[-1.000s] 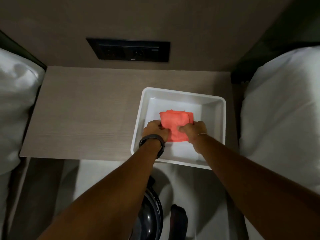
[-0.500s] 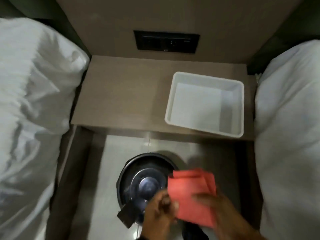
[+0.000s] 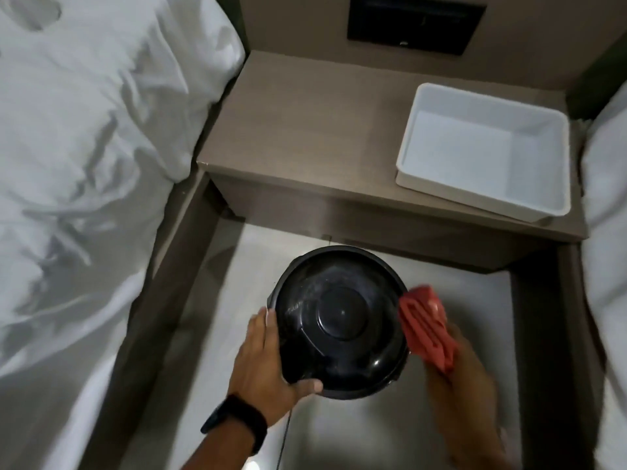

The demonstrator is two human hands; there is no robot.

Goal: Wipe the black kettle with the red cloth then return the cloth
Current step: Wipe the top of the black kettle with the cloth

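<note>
The black kettle (image 3: 341,322) stands on the pale floor below the bedside table, seen from above with its round lid up. My left hand (image 3: 261,361) wraps the kettle's left side, thumb along the front lower edge. My right hand (image 3: 458,378), blurred by motion, holds the folded red cloth (image 3: 425,325) against the kettle's right side. The white tray (image 3: 488,150) sits on the right part of the table with nothing in it.
The wooden bedside table (image 3: 305,130) is between two beds with white bedding (image 3: 84,164), one on each side. A dark socket panel (image 3: 414,25) is set in the wall above. A thin cord (image 3: 285,435) runs down from the kettle's front.
The red cloth was lifted out of the white tray and brought down to the kettle. My left hand left the cloth and took the kettle's side. The view tilted down to the floor.
</note>
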